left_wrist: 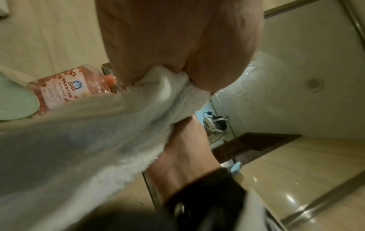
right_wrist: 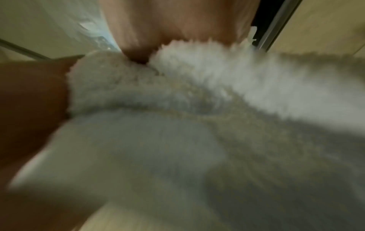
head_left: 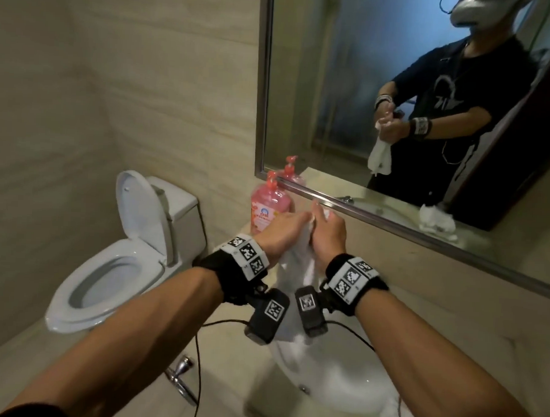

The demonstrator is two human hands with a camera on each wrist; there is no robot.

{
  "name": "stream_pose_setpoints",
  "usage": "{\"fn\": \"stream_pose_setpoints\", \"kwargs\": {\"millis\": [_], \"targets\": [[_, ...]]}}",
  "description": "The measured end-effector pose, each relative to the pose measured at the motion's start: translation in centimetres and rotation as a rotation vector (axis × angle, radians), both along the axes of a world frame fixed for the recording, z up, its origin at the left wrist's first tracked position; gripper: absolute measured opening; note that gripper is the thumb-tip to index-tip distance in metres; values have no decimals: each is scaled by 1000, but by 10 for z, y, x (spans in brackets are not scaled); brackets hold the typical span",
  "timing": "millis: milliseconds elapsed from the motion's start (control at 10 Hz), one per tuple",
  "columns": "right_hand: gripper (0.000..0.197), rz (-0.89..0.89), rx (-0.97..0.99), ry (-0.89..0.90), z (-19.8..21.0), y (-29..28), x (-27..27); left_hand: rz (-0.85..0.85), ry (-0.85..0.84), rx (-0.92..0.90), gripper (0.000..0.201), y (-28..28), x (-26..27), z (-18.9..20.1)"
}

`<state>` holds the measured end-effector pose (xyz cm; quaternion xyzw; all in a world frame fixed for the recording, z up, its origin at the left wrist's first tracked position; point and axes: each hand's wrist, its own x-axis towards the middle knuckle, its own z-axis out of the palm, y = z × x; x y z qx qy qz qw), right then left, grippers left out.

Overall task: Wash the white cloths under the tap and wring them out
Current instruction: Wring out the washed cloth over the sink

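I hold one white cloth [head_left: 298, 266] up over the white basin [head_left: 338, 381], and its lower end hangs down towards the bowl. My left hand [head_left: 290, 224] and right hand [head_left: 326, 226] grip its bunched top side by side, palms facing each other. The left wrist view shows my left hand [left_wrist: 177, 46] pinching a fold of the fluffy cloth [left_wrist: 98, 140]. In the blurred right wrist view the cloth [right_wrist: 197, 125] fills the frame under my right hand [right_wrist: 177, 23]. The chrome tap [head_left: 181, 374] stands at the counter's near left, with no water visible. A second white cloth [head_left: 394, 415] lies by the basin's near right edge.
A pink soap bottle [head_left: 267, 208] stands on the beige counter [head_left: 451, 326] just beyond my hands, against the wall. The toilet [head_left: 123, 255] with its lid up is to the left. A framed mirror [head_left: 398, 87] runs along the wall ahead. Black cables [head_left: 197, 362] hang from my wrists.
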<state>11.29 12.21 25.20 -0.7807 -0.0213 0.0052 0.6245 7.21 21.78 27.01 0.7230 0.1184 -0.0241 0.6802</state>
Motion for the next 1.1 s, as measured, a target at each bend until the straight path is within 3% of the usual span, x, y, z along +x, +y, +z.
{"fn": "stream_pose_setpoints", "kwargs": {"millis": [100, 200, 400, 500, 600, 700, 800, 900, 1000, 1100], "targets": [[48, 51, -10, -34, -3, 19, -15, 165, -87, 123, 27, 15, 2, 9], [47, 20, -50, -114, 10, 25, -20, 159, -84, 133, 24, 19, -2, 11], [50, 118, -105, -200, 10, 35, -24, 150, -94, 92, 39, 32, -11, 19], [43, 159, -250, -216, 22, 23, -7, -20, -115, 55, 23, 38, -24, 24], [40, 263, -314, -295, 28, 10, 1, -224, -32, 375, 42, 62, -34, 34], [39, 366, -469, -383, 33, 1, 1, -271, 23, 969, 74, 84, -40, 38], [43, 544, -617, -431, 41, -15, 3, -306, 41, 1081, 57, 96, -42, 32], [40, 673, -832, -494, 39, -28, 10, -354, 161, 1038, 35, 104, -45, 27], [25, 663, -899, -430, 33, -39, 16, -292, 104, 1039, 39, 111, -49, 26], [35, 508, -558, -183, 27, -50, 14, -128, 3, 641, 44, 113, -48, 19]]}}
